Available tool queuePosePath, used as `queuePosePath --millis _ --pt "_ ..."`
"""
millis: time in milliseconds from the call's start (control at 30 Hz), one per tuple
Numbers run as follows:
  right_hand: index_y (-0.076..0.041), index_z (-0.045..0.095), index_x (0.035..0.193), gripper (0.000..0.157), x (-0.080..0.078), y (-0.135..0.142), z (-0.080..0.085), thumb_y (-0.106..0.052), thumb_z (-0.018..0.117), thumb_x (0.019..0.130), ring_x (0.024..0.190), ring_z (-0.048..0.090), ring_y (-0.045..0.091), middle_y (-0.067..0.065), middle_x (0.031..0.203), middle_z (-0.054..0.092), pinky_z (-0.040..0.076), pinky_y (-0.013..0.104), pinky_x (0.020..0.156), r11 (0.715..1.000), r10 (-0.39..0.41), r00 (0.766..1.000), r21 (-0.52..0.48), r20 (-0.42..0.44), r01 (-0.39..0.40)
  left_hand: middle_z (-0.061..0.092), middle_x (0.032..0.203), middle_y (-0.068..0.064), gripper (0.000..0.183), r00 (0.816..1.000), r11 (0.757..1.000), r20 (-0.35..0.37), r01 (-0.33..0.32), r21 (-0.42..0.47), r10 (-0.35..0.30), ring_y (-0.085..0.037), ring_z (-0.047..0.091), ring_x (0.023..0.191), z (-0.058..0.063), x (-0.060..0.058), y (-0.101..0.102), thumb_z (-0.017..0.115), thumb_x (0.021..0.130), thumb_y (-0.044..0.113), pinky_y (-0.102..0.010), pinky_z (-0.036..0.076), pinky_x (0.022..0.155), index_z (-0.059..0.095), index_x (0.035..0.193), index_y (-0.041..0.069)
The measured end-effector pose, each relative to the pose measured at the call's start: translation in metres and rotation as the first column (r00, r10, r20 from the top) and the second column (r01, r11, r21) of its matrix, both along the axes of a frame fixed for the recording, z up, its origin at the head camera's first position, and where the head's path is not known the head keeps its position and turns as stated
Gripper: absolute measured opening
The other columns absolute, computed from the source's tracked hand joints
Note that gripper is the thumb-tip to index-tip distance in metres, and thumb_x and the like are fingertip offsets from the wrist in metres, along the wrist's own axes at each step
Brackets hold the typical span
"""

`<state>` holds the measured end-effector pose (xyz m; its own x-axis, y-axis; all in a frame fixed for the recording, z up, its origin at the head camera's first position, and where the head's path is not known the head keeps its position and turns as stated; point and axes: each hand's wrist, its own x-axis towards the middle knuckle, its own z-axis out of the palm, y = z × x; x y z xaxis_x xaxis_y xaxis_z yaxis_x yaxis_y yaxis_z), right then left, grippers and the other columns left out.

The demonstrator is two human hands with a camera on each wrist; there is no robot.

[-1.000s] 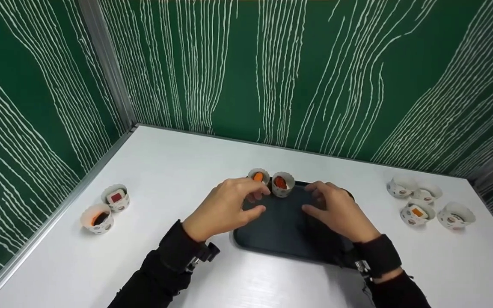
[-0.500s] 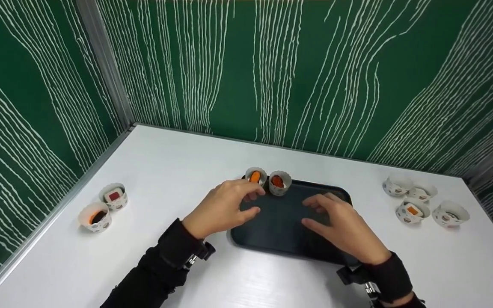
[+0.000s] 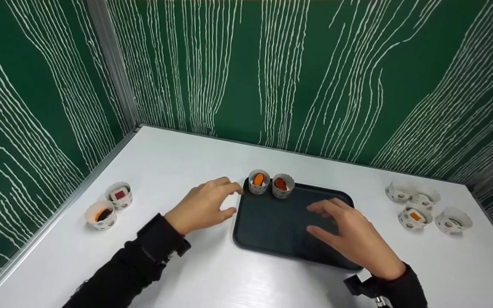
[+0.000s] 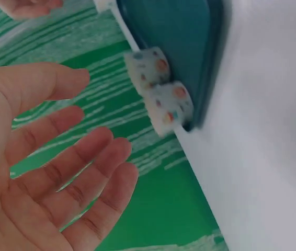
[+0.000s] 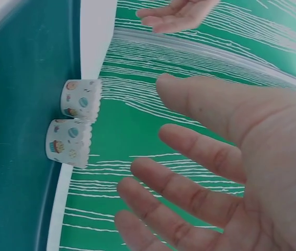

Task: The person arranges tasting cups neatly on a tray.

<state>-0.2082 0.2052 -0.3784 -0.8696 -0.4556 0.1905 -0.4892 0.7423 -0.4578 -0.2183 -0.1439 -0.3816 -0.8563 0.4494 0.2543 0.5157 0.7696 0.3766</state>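
Observation:
A dark tray [image 3: 272,231] lies on the white table. Two patterned paper cups stand side by side on its far left part: one cup [image 3: 256,191] holds an orange piece [image 3: 258,179], the other cup [image 3: 281,195] a dark red piece [image 3: 280,184]. Just left of the tray hovers my left hand [image 3: 203,205], fingers loosely bent and holding nothing. My right hand [image 3: 353,233] is over the tray's right part, its thumb and fingers apart with nothing between them. In the right wrist view the same two cups [image 5: 68,142] appear beyond the spread fingers [image 5: 190,196].
Two more cups [image 3: 106,225] with small food-like pieces stand at the table's left. Several cups [image 3: 408,224] are grouped at the right, one with a white and orange piece [image 3: 415,215]. A green wall [image 3: 238,98] with white lines rises behind the table [image 3: 186,149].
My left hand has moved left, away from the two cups on the tray. My right hand has drawn back from the tray's far right edge, toward me. Those cups stay in place.

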Motion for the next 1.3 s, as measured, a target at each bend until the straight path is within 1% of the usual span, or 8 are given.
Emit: queuePosePath --millis 267,433,667,800,967,1133,1233,1300 --pt "-0.028 0.07 0.133 0.036 0.006 0.002 0.008 -0.032 0.08 0.098 0.113 0.069 0.015 -0.009 0.124 0.068 0.059 0.045 0.097 1.0 0.007 0.999 0.014 -0.032 -0.007 0.072 0.12 -0.014 0.04 0.994 0.991 -0.029 -0.111 -0.071 0.109 -0.033 0.072 0.106 0.013 -0.005 -0.042 0.083 0.092 0.014 -0.05 0.063 0.085 0.071 0.13 0.009" --pt "-0.027 0.071 0.132 0.035 0.006 0.003 0.014 -0.034 0.08 0.098 0.112 0.071 0.016 -0.008 0.123 0.069 0.06 0.045 0.095 1.0 0.01 0.999 0.026 -0.04 -0.009 0.071 0.121 -0.016 0.043 0.983 0.979 -0.029 -0.181 -0.089 0.179 -0.035 0.072 0.107 0.021 -0.008 -0.07 0.083 0.092 0.014 -0.052 0.063 0.087 0.07 0.132 0.008" --pt "-0.026 0.071 0.131 0.037 0.009 0.002 0.015 -0.032 0.082 0.097 0.109 0.071 0.015 -0.009 0.123 0.07 0.061 0.043 0.092 0.999 0.035 0.996 0.034 -0.077 -0.032 0.069 0.12 -0.02 0.044 0.965 0.959 -0.013 -0.263 -0.109 0.263 -0.04 0.071 0.107 0.025 -0.008 -0.114 0.082 0.091 0.011 -0.056 0.061 0.087 0.069 0.132 0.004" --pt "-0.026 0.071 0.131 0.037 0.013 0.001 0.017 -0.032 0.082 0.097 0.109 0.072 0.016 -0.009 0.124 0.07 0.062 0.043 0.091 0.998 0.041 0.995 0.043 -0.092 -0.037 0.068 0.123 -0.022 0.047 0.946 0.94 0.029 -0.318 -0.127 0.324 -0.04 0.069 0.108 0.023 -0.006 -0.137 0.082 0.092 0.016 -0.058 0.06 0.089 0.067 0.135 0.004" --pt "-0.029 0.071 0.131 0.037 0.02 -0.001 0.02 -0.034 0.082 0.096 0.111 0.072 0.015 -0.011 0.127 0.069 0.062 0.044 0.092 0.998 0.046 0.995 0.045 -0.084 -0.042 0.065 0.127 -0.027 0.054 0.922 0.916 0.061 -0.371 -0.151 0.383 -0.04 0.068 0.106 0.015 -0.001 -0.163 0.082 0.094 0.023 -0.058 0.06 0.089 0.063 0.14 0.003" --pt "-0.03 0.071 0.132 0.038 0.024 -0.002 0.02 -0.034 0.083 0.096 0.112 0.072 0.014 -0.012 0.128 0.069 0.061 0.04 0.09 0.997 0.053 0.995 0.06 -0.081 -0.048 0.063 0.126 -0.031 0.058 0.909 0.907 0.091 -0.391 -0.157 0.407 -0.036 0.069 0.096 0.008 0.004 -0.183 0.082 0.094 0.026 -0.057 0.06 0.089 0.061 0.141 0.0" --pt "-0.03 0.07 0.132 0.038 0.025 -0.002 0.02 -0.034 0.082 0.096 0.112 0.072 0.015 -0.012 0.128 0.069 0.061 0.04 0.09 0.997 0.058 0.996 0.064 -0.075 -0.053 0.064 0.124 -0.032 0.06 0.905 0.904 0.1 -0.396 -0.159 0.414 -0.037 0.068 0.096 0.005 0.007 -0.192 0.082 0.093 0.028 -0.059 0.058 0.092 0.061 0.141 -0.002" --pt "-0.029 0.07 0.132 0.037 0.026 -0.002 0.021 -0.034 0.082 0.096 0.112 0.072 0.015 -0.011 0.128 0.069 0.061 0.041 0.09 0.996 0.063 0.996 0.063 -0.065 -0.059 0.064 0.124 -0.032 0.062 0.9 0.9 0.107 -0.403 -0.167 0.423 -0.04 0.065 0.102 0.004 0.008 -0.197 0.082 0.092 0.03 -0.062 0.057 0.096 0.061 0.141 -0.002"
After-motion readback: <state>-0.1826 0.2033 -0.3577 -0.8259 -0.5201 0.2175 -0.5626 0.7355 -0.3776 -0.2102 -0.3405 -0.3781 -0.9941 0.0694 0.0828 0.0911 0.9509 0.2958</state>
